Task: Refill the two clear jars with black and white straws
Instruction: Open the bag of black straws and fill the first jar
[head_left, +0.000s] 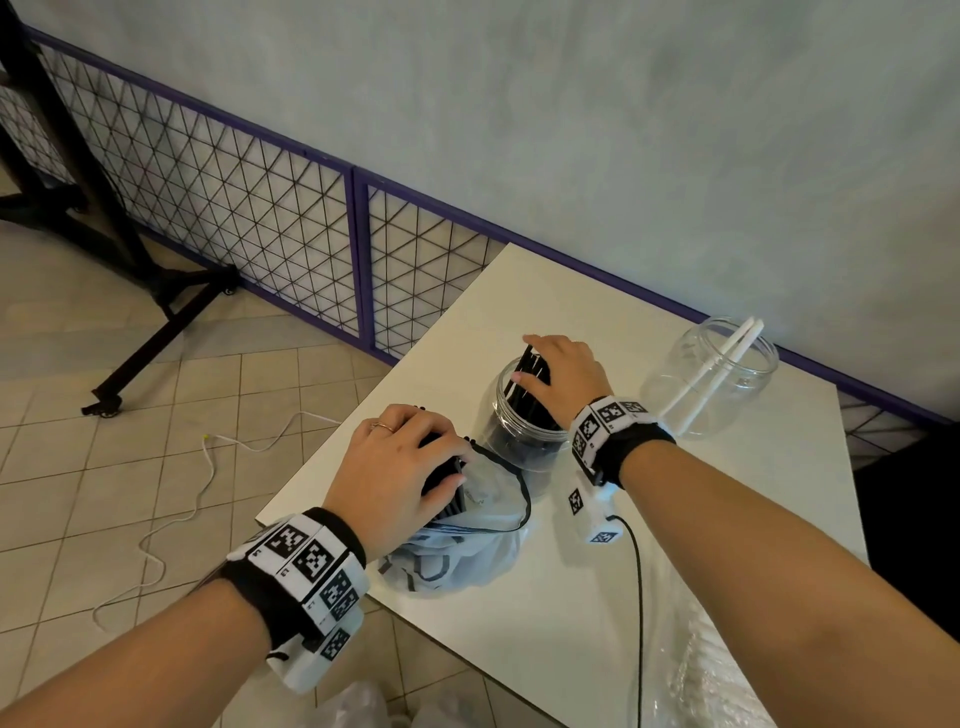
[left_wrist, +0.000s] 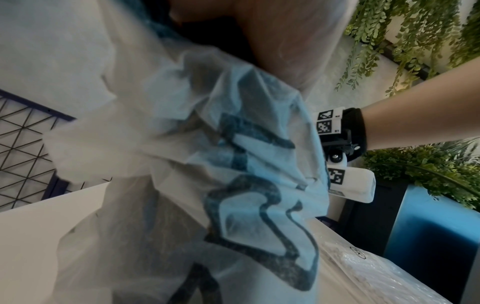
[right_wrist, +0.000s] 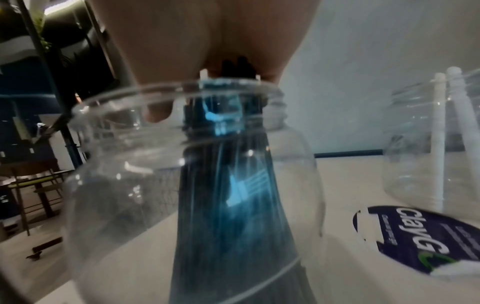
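My right grip (head_left: 563, 374) sits over the mouth of the nearer clear jar (head_left: 519, 415), fingers curled round a bundle of black straws (head_left: 535, 366) that stands tilted inside it; in the right wrist view the straws (right_wrist: 233, 195) fan out down to the jar's base and a fingertip (right_wrist: 158, 114) hangs just inside the rim. Well out to the right of that grip stands the second clear jar (head_left: 722, 379), holding two white straws (head_left: 717, 369) that lean against its rim. My left grip (head_left: 405, 467) is beside the first jar on its near left, fingers bent down into the open mouth of a thin white plastic bag (head_left: 467, 545) with dark printing and closed round more black straws (head_left: 447, 493) in there. The left wrist view is almost filled by that bag (left_wrist: 207, 164), so I cannot make out the fingers from it. Both jars and the bag rest on the white bench (head_left: 727, 519). A black cable (head_left: 640, 597) runs along the bench below my right wrist, and crinkled clear plastic wrap (head_left: 727, 675) lies at the bench's near right edge.
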